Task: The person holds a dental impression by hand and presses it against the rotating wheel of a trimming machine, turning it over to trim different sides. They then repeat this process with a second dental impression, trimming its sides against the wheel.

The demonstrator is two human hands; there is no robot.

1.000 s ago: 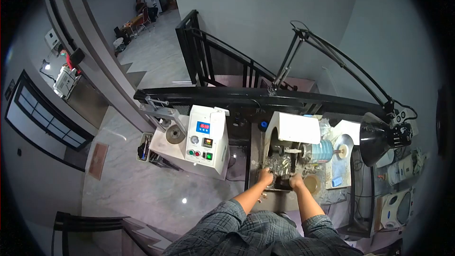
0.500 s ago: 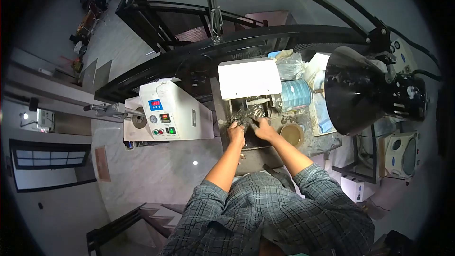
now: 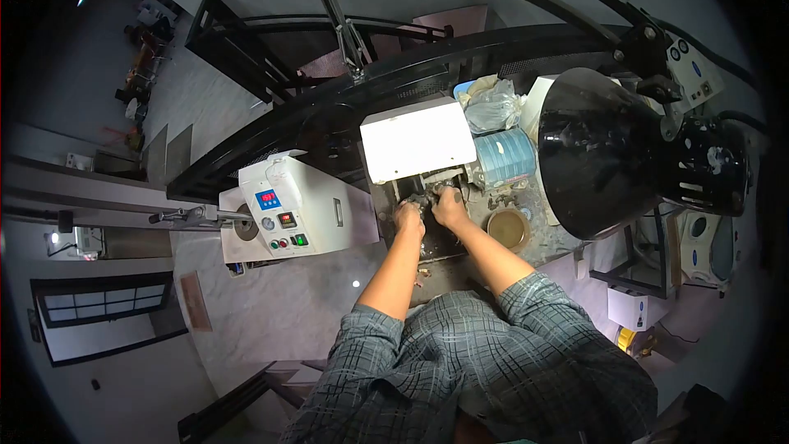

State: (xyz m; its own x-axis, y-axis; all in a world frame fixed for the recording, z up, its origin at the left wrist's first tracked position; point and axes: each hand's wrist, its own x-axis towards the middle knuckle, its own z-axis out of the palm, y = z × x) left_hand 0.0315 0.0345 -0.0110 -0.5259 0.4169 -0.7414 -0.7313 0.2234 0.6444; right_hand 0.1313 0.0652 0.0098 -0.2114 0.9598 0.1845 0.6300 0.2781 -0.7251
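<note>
My left hand (image 3: 408,219) is closed, its fingers curled at the dark, wet-looking opening of a small bench machine. Close beside it, my right hand (image 3: 449,206) is also closed, with dark grime on its fingers. Both hands sit just below the machine's white cover (image 3: 418,141). Whatever lies between the fingers is too small and dark to make out. Right of my right hand stands a round bowl (image 3: 508,230) of brownish liquid. A blue translucent container (image 3: 505,157) is beside the white cover.
A white machine with a red digital display (image 3: 268,199) stands on the left. A large black lamp shade (image 3: 593,152) hangs over the right side of the bench. Plastic bags (image 3: 494,107) lie behind the blue container. A black curved rail (image 3: 288,115) runs along the back.
The view has shifted and tilted slightly. My right hand has drawn closer to the left and turned more upright; both hands stay at the machine opening.
</note>
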